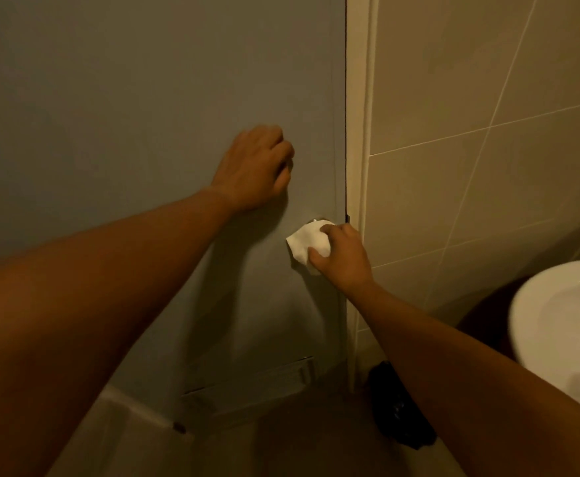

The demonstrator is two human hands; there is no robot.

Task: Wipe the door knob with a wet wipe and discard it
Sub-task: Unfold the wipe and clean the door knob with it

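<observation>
A white wet wipe [305,241] is draped over the door knob [316,221], of which only a thin metal sliver shows above the wipe. My right hand [342,254] presses the wipe onto the knob, thumb and fingers wrapped around it. My left hand [254,168] rests as a loose fist against the grey-blue door [127,115], up and to the left of the knob, with nothing seen in it.
The cream door frame [359,132] runs just right of the knob, with beige wall tiles [488,166] beyond. A white basin [563,325] juts in at the lower right. A dark bag-like object [397,414] lies on the floor by the frame. A vent slot [247,380] sits low in the door.
</observation>
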